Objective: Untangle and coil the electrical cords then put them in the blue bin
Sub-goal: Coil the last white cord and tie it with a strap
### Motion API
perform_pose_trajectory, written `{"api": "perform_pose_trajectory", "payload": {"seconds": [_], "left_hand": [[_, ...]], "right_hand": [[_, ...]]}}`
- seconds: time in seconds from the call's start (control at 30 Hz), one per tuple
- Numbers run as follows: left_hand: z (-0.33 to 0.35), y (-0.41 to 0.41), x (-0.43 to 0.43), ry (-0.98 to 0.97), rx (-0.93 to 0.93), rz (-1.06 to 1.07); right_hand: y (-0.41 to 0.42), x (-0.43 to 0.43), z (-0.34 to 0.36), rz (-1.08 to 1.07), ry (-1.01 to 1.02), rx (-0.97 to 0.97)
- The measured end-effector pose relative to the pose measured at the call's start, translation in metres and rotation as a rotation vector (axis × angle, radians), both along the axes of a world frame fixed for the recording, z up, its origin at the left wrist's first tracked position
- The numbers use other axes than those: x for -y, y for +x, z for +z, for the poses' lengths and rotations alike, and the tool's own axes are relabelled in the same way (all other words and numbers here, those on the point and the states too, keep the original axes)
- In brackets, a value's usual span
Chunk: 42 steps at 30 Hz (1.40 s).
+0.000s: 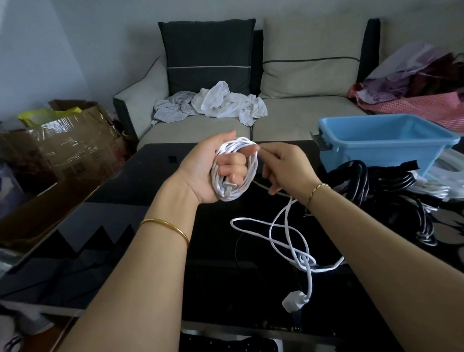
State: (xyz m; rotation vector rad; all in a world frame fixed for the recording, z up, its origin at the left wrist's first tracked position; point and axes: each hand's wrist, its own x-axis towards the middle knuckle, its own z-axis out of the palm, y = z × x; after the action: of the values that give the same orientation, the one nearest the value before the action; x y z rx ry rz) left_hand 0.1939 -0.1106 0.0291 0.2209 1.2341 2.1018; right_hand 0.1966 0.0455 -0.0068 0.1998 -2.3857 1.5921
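1. My left hand is gripping the white cord coil; my right hand is pinching its free strand.
2. The loose tail is lying crossed on the table, likely knotting if yanked.
3. The blue bin is standing rightward.

A white cord coil is gripped in the left hand at frame centre. A strand is pinched by the right hand. Loose loops and plug lie lower centre on the black table. A blue bin is seen right, black cords beside it.

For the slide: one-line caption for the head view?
Left hand holds a white cord coil, right hand pinches its strand; blue bin nearby.
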Motion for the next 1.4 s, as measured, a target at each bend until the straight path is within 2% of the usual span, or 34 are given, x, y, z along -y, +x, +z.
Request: {"api": "perform_pose_trajectory", "payload": {"seconds": [0.1, 0.2, 0.4, 0.5, 0.63, 0.7, 0.77, 0.83, 0.9, 1.03, 1.1, 1.17, 1.23, 1.3, 1.4], "left_hand": [[0.003, 0.002, 0.002, -0.063, 0.026, -0.075], [0.005, 0.005, -0.003, -0.106, -0.004, -0.104], [0.004, 0.000, -0.005, 0.073, 0.039, 0.078], [0.002, -0.006, 0.002, 0.217, 0.078, 0.216], [0.000, -0.014, 0.009, 0.144, -0.033, 0.504], [-0.001, -0.018, 0.009, 0.095, -0.080, 0.633], [-0.002, -0.024, 0.009, 0.018, -0.115, 0.722], [-0.006, -0.031, 0.010, -0.088, -0.142, 0.755], [-0.013, -0.033, 0.009, -0.197, -0.214, 0.718], [-0.021, -0.023, 0.004, -0.545, -0.537, 0.647], [-0.018, -0.016, 0.001, -0.741, -0.711, 0.532], [-0.015, -0.009, -0.005, -0.842, -0.808, 0.380], [-0.015, -0.007, -0.010, -0.827, -0.764, 0.264], [-0.012, -0.006, -0.011, -0.749, -0.636, 0.169], [-0.009, -0.004, -0.006, -0.646, -0.512, 0.054]], "right_hand": [[-0.001, -0.003, 0.007, -0.163, 0.102, -0.208], [-0.004, -0.006, 0.009, -0.171, 0.133, -0.222], [0.003, 0.011, -0.001, -0.053, 0.065, -0.025], [0.009, 0.019, -0.004, 0.060, 0.011, 0.179], [0.024, 0.037, -0.008, 0.275, -0.139, 0.490], [0.030, 0.045, -0.009, 0.384, -0.056, 0.569], [0.036, 0.051, -0.006, 0.492, 0.134, 0.589], [0.041, 0.053, 0.003, 0.556, 0.282, 0.569], [0.042, 0.051, 0.017, 0.539, 0.342, 0.499], [0.035, 0.031, 0.046, 0.423, 0.338, 0.326], [0.032, 0.019, 0.054, 0.358, 0.400, 0.232], [0.030, 0.011, 0.057, 0.285, 0.451, 0.138], [0.026, 0.006, 0.058, 0.204, 0.494, 0.022], [0.021, -0.002, 0.059, 0.117, 0.530, -0.105], [0.014, -0.019, 0.057, 0.001, 0.448, -0.210]]}}
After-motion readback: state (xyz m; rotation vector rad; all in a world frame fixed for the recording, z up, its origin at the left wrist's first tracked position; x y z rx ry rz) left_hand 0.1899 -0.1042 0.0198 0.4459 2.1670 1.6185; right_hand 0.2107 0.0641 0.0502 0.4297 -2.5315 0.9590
